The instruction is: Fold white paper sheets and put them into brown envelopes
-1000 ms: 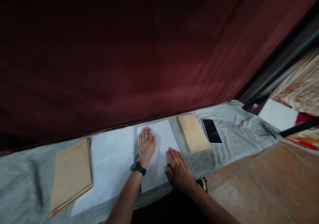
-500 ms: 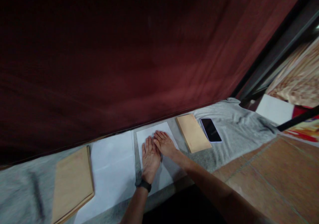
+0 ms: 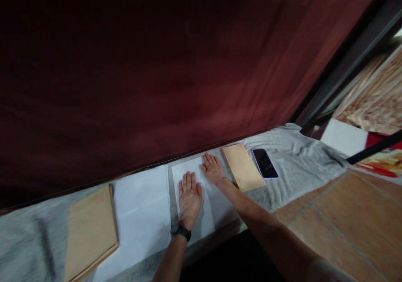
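Observation:
A white sheet of paper lies on the grey cloth in front of me. My left hand, with a dark watch on its wrist, rests flat on the sheet, fingers stretched out. Toward the paper's far right corner, my right hand lies flat, its fingers slightly spread. The two hands are apart and neither grips anything. Beside the sheet on the left is a larger spread of white paper. A small brown envelope sits just right of my right hand.
Brown envelopes form a stack at the left, partly over the white paper. A phone lies at the right on the grey cloth. A dark red upright surface borders the far side; floor tiles show at the right.
My right hand has slid right and away from me across the sheet, parting from my left hand. The left hand has stayed nearly in place.

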A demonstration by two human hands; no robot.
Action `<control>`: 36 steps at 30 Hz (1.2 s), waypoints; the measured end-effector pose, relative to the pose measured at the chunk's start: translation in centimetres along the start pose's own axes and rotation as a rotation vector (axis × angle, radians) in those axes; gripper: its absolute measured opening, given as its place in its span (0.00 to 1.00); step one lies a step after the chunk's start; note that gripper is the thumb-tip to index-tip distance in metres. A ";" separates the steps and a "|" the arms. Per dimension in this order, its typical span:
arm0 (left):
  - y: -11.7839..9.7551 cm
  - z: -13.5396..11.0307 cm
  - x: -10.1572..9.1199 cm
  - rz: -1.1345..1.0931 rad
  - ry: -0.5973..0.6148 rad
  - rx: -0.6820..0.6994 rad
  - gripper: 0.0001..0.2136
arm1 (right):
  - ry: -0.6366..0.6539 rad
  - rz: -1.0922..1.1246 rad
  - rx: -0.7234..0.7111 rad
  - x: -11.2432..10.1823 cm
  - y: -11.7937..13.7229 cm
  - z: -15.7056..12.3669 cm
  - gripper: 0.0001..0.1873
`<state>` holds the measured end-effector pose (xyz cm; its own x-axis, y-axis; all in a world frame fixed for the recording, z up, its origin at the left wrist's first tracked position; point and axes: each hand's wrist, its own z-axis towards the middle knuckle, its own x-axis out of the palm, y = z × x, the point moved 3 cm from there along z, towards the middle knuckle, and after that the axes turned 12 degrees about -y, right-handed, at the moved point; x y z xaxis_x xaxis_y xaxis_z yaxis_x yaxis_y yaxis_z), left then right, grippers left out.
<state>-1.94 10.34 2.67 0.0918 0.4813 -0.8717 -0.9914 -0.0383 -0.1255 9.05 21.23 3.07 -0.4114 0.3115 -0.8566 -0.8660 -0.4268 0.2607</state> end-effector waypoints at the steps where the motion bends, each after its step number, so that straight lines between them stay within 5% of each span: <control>1: 0.0 0.0 0.0 -0.002 -0.006 0.001 0.26 | -0.019 0.000 0.008 -0.3 0.1 -0.3 0.26; 13: 0.1 0.1 -0.2 -0.039 -0.010 0.001 0.26 | -0.064 0.057 -0.133 -4.5 2.3 -12.8 0.27; 19: 0.7 -2.2 -1.1 -0.053 -0.012 -0.008 0.27 | -0.101 0.025 -0.129 -5.1 1.7 -13.3 0.28; 30: 0.5 -10.8 -5.7 0.013 0.018 0.097 0.26 | -0.122 0.020 -0.129 -5.1 1.8 -13.3 0.28; 36: 0.4 -12.2 -7.0 0.063 0.118 0.158 0.27 | -0.112 0.005 -0.134 -5.1 1.7 -13.2 0.28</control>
<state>-1.79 -3.76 2.92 0.0303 0.3761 -0.9261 -0.9970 0.0768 -0.0014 13.45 7.68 1.98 -0.4515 0.3988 -0.7982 -0.8212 -0.5356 0.1969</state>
